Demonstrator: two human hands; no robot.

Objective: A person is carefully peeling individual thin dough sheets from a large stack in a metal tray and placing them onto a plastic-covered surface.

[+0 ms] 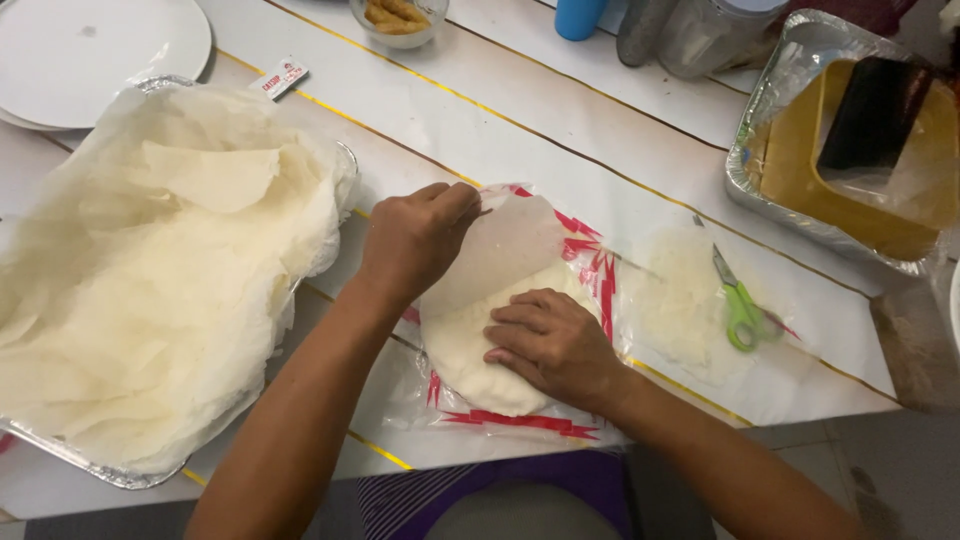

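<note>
On the surface (640, 150), the round dough stack (470, 350) is pinned flat under the right hand (555, 345) while the top sheet (500, 250), pinched in the left hand's (415, 240) fingers, is best peeled back slowly and low.

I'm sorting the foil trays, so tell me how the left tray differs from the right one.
The left tray is heaped with thin, pale, crumpled sheets; the right tray holds a yellow container with a dark flat tool in it. The left tray looks larger and lies beside the left hand; the right tray sits at the far right, beyond the scissors. Both are silver foil, resting on the table.
</note>
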